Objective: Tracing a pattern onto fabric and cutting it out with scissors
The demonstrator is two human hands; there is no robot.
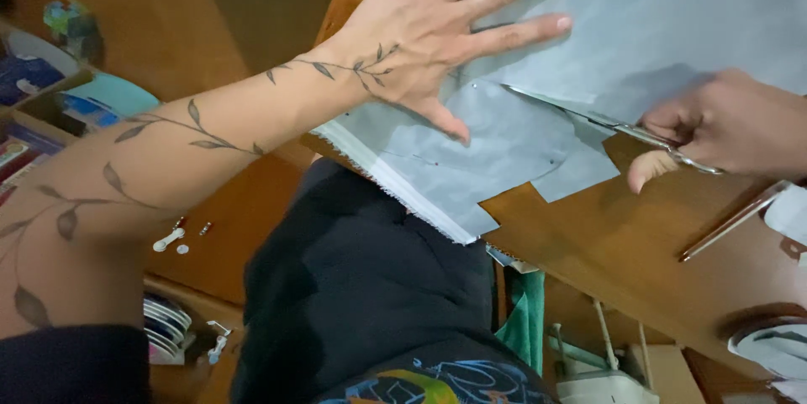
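My left hand (424,30) lies flat, fingers spread, on a sheet of pale grey fabric (672,9) that covers the wooden table (605,236). A rounded paper pattern piece (504,139) is pinned on the fabric under and below that hand. My right hand (727,122) grips silver scissors (588,114), whose blades point left along the pattern's upper edge. The fabric's white selvedge hangs at the table's near edge.
A thin metal rod or ruler (731,223) lies on the table at right. A dark garment covers my lap (361,286). Small white bits lie on the brown floor (168,240), and boxes and discs sit at the left.
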